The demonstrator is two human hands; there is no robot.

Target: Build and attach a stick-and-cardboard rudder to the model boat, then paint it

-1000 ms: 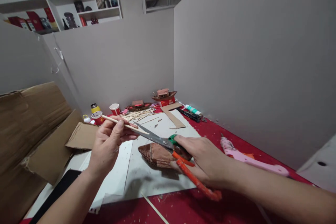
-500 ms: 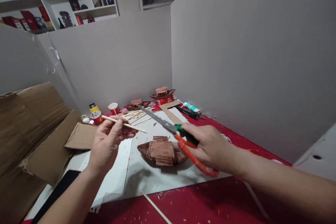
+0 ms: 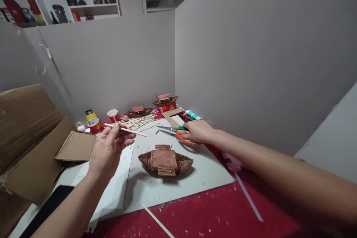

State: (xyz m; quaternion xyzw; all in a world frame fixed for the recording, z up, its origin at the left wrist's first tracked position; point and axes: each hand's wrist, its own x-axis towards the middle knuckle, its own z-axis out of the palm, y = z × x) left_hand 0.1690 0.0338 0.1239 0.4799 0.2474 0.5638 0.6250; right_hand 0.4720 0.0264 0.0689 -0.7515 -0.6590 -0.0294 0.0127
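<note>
Between the thumb and fingers of my left hand (image 3: 110, 143) is a thin wooden stick (image 3: 134, 131), its free end pointing right. My right hand (image 3: 199, 132) is around the orange and green handles of a pair of scissors (image 3: 180, 132), low over the far right part of the white board. The scissors' blades point left and look slightly apart. Nearer to me, a brown model boat (image 3: 165, 160) with a roofed cabin sits on the white board (image 3: 195, 182), touched by neither hand.
Several loose sticks (image 3: 139, 121) lie at the back. Two more model boats (image 3: 165, 99) stand by the wall, near paper cups (image 3: 113, 115) and a green-white tube (image 3: 193, 114). Cardboard pieces (image 3: 36, 156) fill the left side. A lone stick (image 3: 157, 220) lies on the red cloth (image 3: 200, 215) in front.
My right hand has moved away from me with the scissors, from above the boat down to the board behind it. My left hand still holds the stick. The view has turned slightly right.
</note>
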